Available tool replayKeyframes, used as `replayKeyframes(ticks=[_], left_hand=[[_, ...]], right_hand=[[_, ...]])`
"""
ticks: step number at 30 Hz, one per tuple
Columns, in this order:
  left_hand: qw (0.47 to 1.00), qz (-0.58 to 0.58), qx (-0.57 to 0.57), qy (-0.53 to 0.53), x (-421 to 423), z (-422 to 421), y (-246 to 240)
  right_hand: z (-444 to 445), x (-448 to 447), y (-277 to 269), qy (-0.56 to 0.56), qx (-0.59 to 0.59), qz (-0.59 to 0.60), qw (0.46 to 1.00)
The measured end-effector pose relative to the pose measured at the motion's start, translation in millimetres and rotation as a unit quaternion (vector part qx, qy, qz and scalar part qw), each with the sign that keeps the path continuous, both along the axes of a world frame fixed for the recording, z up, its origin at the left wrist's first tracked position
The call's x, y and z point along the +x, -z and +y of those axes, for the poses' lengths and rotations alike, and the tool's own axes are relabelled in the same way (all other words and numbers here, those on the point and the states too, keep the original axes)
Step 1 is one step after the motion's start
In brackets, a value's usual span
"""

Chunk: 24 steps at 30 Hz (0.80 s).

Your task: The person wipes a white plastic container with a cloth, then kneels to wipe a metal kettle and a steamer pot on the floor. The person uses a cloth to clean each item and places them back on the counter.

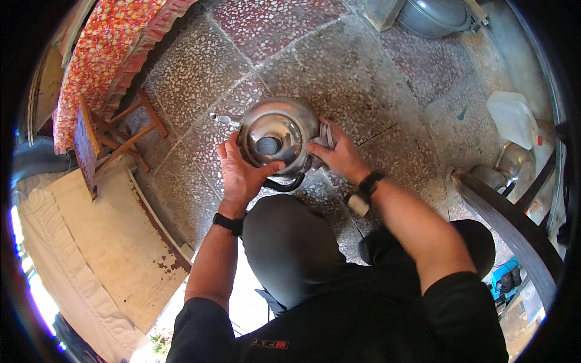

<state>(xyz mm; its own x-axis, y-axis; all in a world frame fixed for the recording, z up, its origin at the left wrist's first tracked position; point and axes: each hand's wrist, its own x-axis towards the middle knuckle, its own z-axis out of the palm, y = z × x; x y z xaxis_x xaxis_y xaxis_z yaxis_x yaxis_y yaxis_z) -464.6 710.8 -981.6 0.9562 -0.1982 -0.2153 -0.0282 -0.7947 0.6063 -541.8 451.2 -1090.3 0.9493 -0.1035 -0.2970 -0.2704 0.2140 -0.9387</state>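
A shiny metal kettle [290, 109] is between my hands, in front of my knees. Its spout [225, 120] points to the left, and a black curved handle [286, 184] lies on the side towards me. My left hand [243, 169] grips the kettle's near left side, with the thumb across its top. On the right side, my right hand [338, 152] presses a crumpled greyish cloth [324, 136] against the metal. The fingers under that cloth are partly hidden. A dark round knob or lid centre [268, 145] shows on top of the kettle.
Speckled terrazzo tiles [336, 68] form the floor. A folding wooden stool [129, 136] and a wooden door panel [113, 231] stand left. To the right are a white plastic jerrycan [510, 118], metal pots [515, 159] and a wooden frame [508, 222]. A grey lidded pot [433, 18] sits at the far right.
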Motion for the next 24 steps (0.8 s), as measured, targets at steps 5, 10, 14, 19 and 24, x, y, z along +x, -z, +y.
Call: replayKeyframes(ticks=[5,10,14,19,24], left_hand=[[1.0,-0.014,0.003,0.001,1,0,3],[0.999,-0.031,-0.017,0.004,1,4,4],[0.999,-0.033,-0.031,0.001,0,6,6],[1.0,-0.003,-0.016,-0.005,3,10,5],[0.999,0.015,-0.032,-0.02,2,10,2]], right_hand=[[63,-64,23,0.162,0.088,0.073,0.98],[52,-58,-11,0.128,-0.016,0.139,0.982],[35,2,-70,0.158,-0.118,-0.046,0.979],[27,76,-128,-0.128,-0.138,-0.198,0.962],[41,117,-124,-0.282,-0.365,-0.287,0.839]])
